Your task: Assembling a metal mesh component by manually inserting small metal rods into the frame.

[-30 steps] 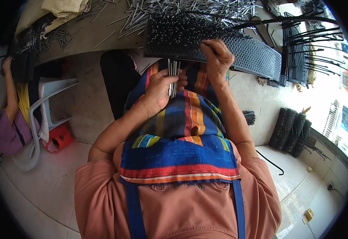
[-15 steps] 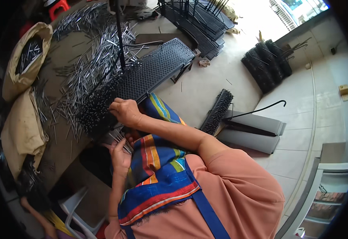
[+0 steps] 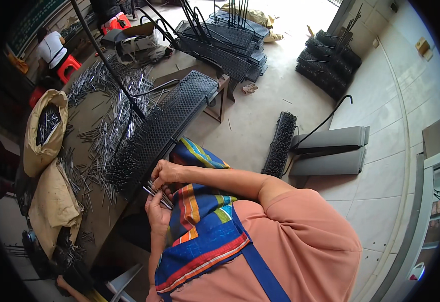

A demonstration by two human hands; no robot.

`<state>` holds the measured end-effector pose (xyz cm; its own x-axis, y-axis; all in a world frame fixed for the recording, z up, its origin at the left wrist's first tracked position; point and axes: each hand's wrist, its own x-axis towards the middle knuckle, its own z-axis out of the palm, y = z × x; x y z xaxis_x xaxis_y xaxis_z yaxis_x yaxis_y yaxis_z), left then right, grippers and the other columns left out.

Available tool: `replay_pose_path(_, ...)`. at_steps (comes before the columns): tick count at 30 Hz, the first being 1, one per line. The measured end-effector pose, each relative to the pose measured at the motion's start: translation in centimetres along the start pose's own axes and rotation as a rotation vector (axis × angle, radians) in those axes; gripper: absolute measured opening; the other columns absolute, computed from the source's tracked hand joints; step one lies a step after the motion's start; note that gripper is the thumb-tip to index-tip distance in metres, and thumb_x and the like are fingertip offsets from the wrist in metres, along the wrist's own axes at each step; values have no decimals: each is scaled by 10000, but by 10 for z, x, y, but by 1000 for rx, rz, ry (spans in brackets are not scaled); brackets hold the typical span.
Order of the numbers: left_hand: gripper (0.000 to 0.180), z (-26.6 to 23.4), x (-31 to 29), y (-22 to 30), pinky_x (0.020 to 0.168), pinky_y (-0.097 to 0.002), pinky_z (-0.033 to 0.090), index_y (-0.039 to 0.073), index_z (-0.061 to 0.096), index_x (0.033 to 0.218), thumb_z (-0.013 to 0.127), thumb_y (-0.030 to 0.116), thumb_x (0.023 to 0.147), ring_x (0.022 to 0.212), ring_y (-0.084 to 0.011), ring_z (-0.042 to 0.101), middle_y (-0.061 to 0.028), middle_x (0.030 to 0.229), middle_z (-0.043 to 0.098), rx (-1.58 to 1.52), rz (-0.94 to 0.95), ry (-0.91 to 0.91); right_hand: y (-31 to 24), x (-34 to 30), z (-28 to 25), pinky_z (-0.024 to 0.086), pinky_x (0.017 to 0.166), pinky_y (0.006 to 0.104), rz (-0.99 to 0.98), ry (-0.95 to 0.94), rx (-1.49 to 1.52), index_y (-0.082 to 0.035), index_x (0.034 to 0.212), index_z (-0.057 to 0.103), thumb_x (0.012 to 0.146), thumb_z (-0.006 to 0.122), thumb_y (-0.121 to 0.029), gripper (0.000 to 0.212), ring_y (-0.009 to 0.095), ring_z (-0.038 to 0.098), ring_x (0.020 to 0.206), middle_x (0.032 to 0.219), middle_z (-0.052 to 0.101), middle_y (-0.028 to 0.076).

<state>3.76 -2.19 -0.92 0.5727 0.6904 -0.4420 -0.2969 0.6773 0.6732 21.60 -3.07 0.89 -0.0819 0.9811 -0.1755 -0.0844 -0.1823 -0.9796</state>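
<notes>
Bundle of thin metal rods (image 3: 165,202): lay slantwise in the left hand (image 3: 157,214), caught between thumb and fingers, with ends sticking out on both sides of the thumb
Left fingers: closed around the bundle, thumb pressed against it; partly hidden by the rods and the other hand
Right hand (image 3: 167,172): bent over the upper part of the bundle, its fingertips bunched together right at the rods; whether they pinched one, I could not tell
Striped apron (image 3: 192,201): spread over the lap, just beneath and beside both hands
Perforated black panel (image 3: 182,103): slanted just beyond the hands, its nearer end thick with upright pins (image 3: 124,163), its farther end showing bare holes
Loose rods (image 3: 96,136): scattered in a heap on the work table, beyond the panel
Open sack (image 3: 30,143): stood at the heap's left with rods inside, a second tan sack (image 3: 54,206) slumped against it
Bristly black block (image 3: 280,141): on the floor to the right, beside grey flat pieces (image 3: 325,161)
Stacked black panels (image 3: 225,43): well apart, near the bright doorway
</notes>
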Motion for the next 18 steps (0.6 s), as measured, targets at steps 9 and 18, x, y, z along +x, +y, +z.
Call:
replay_pose_path(9,236,-10,-26,-3,733,-341,545,37,595,1168,535,61,941,834,-212,674,-102,993,680,36,10,141,2,-1,23,493,508,281,88,-54,223,17,746,681,718,758,-42,101,110,603,560,665,650,37)
replay_pose_path(18,163,-6,-14,0,656,-346,587,8,635,1065,581,45,917,766,-191,690,-114,930,700,76,51,154,20,22,4,320,446,217,191,-7,274,-39,810,675,880,662,-65,76,54,449,479,638,600,-4)
